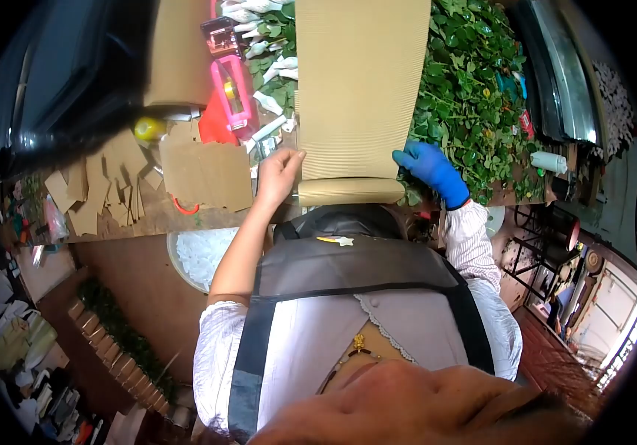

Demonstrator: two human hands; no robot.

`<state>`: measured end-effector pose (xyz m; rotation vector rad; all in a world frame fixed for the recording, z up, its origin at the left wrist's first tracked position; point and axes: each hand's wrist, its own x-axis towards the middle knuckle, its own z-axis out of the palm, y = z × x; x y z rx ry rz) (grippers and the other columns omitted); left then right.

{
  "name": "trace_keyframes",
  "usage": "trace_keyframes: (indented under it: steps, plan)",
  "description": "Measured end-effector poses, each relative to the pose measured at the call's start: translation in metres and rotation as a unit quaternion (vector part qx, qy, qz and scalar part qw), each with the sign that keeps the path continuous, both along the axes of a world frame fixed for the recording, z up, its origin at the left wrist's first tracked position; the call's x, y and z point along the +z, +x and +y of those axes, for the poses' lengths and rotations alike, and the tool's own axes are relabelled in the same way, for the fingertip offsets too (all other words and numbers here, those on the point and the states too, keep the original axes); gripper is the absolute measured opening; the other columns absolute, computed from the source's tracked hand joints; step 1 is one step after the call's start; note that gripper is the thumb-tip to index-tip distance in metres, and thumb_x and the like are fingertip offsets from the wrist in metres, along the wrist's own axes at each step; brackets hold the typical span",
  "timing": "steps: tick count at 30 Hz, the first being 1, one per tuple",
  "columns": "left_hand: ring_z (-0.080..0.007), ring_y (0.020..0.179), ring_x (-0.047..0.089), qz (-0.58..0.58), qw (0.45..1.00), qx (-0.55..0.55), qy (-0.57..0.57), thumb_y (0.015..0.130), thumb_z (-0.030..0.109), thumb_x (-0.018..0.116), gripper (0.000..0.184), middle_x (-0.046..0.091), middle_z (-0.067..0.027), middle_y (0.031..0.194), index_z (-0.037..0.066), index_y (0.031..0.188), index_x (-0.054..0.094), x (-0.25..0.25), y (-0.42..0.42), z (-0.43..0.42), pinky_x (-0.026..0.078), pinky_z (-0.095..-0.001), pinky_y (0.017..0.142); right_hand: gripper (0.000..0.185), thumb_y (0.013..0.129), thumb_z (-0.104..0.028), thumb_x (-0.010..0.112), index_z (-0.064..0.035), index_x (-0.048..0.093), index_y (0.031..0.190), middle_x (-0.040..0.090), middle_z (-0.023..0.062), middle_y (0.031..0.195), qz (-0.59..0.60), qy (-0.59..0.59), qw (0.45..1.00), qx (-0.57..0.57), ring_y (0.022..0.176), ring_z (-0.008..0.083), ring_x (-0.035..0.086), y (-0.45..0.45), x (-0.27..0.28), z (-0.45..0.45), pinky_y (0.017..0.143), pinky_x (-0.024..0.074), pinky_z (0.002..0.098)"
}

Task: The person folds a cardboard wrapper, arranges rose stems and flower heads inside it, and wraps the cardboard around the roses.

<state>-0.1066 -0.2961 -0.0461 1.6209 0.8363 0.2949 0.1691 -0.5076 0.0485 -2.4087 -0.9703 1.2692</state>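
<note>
Over at the table's left end, a large black plastic-wrapped bundle [66, 81], then flat cardboard pieces [206, 174] lying along the near edge, a yellow tape roll [150, 129] just behind them. Next, a pink tape dispenser [231, 93], upper left of the bare left hand [280, 175], probably parked there for easy reach. That hand is half-curled, fingertips at the left border of the corrugated paper sheet [363, 81]; whether they pinch it, I can't tell. And here's the sheet itself, running down the table's middle to a rolled end [349, 192] at the near edge, the roll perhaps keeping its length compact. Across from it, the blue-gloved right hand [437, 172] has thumb and fingers at the opposite border, its grip unclear too; working both sides would help keep things square. Right of that, leafy green stems [466, 96] heap toward the right corner, the glove presumably guarding against prickles.
</note>
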Motion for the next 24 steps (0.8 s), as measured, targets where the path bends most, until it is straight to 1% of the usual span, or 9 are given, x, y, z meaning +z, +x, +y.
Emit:
trace_keyframes:
  steps: [3,5,7,10,14,17,20,23,24]
  plan:
    - [-0.027,0.067,0.064,0.114,0.992,-0.026,0.055,0.095,0.03,0.064,0.03,0.065,-0.0157,0.071,0.001,0.094,0.069,-0.009,0.009,0.003,0.049,-0.0382,0.065,0.043,0.089,-0.046,0.06,-0.0099,0.071,0.109,0.071,0.0158,0.098,-0.153,-0.147,0.956,0.202,0.087,0.0344,0.068,-0.006,0.032,0.017,0.08,0.055,0.0438]
    - [-0.0406,0.077,0.065,0.169,0.978,-0.075,0.093,0.095,0.034,0.061,0.033,0.067,-0.0202,0.079,0.002,0.091,0.067,-0.016,0.014,0.013,0.05,-0.0448,0.068,0.03,0.088,-0.034,0.063,-0.0131,0.072,0.108,0.072,0.0138,0.096,-0.088,0.037,0.975,0.199,0.087,0.0353,0.068,-0.013,0.017,0.026,0.08,0.0537,0.0455]
    - [-0.04,0.078,0.066,0.175,0.974,-0.11,0.093,0.094,0.034,0.061,0.033,0.067,-0.0198,0.078,0.002,0.09,0.067,-0.037,0.011,0.023,0.051,-0.0466,0.069,0.024,0.087,-0.029,0.064,-0.0153,0.073,0.105,0.071,0.0132,0.094,-0.011,0.293,0.937,0.192,0.087,0.0343,0.067,-0.026,-0.025,0.034,0.08,0.053,0.0454]
    - [-0.0381,0.078,0.067,0.29,0.9,-0.263,0.194,0.093,0.035,0.063,0.032,0.067,-0.0192,0.077,0.003,0.089,0.067,0.01,0.02,0.038,0.052,-0.0467,0.068,0.021,0.085,-0.024,0.065,-0.0176,0.073,0.103,0.07,0.0118,0.095,-0.023,0.295,0.903,0.311,0.089,0.0333,0.066,-0.037,-0.07,0.047,0.079,0.0522,0.0455]
    - [-0.0325,0.074,0.067,-0.019,0.887,-0.264,0.379,0.092,0.027,0.066,0.022,0.068,-0.0132,0.08,0.006,0.09,0.069,0.036,0.035,0.016,0.054,-0.0417,0.065,0.023,0.085,-0.024,0.065,-0.0188,0.073,0.106,0.069,0.0106,0.097,-0.059,0.228,0.906,0.353,0.091,0.0321,0.065,-0.046,-0.087,0.054,0.079,0.0518,0.0454]
    - [-0.0305,0.117,0.059,-0.147,0.764,-0.368,0.51,0.095,0.027,0.06,0.04,0.06,-0.0142,0.132,0.006,0.129,0.06,0.025,0.057,0.018,0.048,-0.0417,0.097,0.024,0.085,-0.024,0.065,-0.0193,0.073,0.107,0.069,0.0103,0.096,-0.076,0.245,0.896,0.362,0.09,0.0314,0.066,-0.046,-0.086,0.049,0.079,0.0522,0.0454]
    - [-0.0289,0.137,0.044,-0.028,0.795,-0.356,0.49,0.092,0.034,0.061,0.063,0.045,-0.0139,0.15,0.01,0.148,0.044,-0.011,0.064,0.006,0.035,-0.0436,0.113,0.023,0.085,-0.022,0.064,-0.0206,0.073,0.106,0.068,0.0109,0.094,-0.063,0.244,0.904,0.345,0.089,0.0301,0.066,-0.048,-0.079,0.052,0.077,0.0528,0.0453]
    - [-0.0283,0.141,0.038,-0.004,0.81,-0.377,0.45,0.09,0.04,0.062,0.076,0.041,-0.0145,0.153,0.011,0.154,0.034,-0.021,0.062,0.007,0.029,-0.0441,0.117,0.024,0.084,-0.023,0.064,-0.0197,0.073,0.107,0.069,0.0108,0.096,-0.113,0.134,0.879,0.443,0.089,0.0287,0.067,-0.051,-0.053,0.056,0.077,0.0529,0.0448]
    - [-0.0286,0.137,0.042,0.001,0.78,-0.376,0.5,0.088,0.044,0.063,0.07,0.046,-0.0129,0.148,0.01,0.147,0.044,-0.017,0.062,0.009,0.031,-0.0439,0.115,0.022,0.084,-0.025,0.065,-0.0174,0.071,0.104,0.07,0.0094,0.096,-0.113,0.251,0.878,0.392,0.088,0.0291,0.067,-0.055,-0.04,0.061,0.076,0.0529,0.0452]
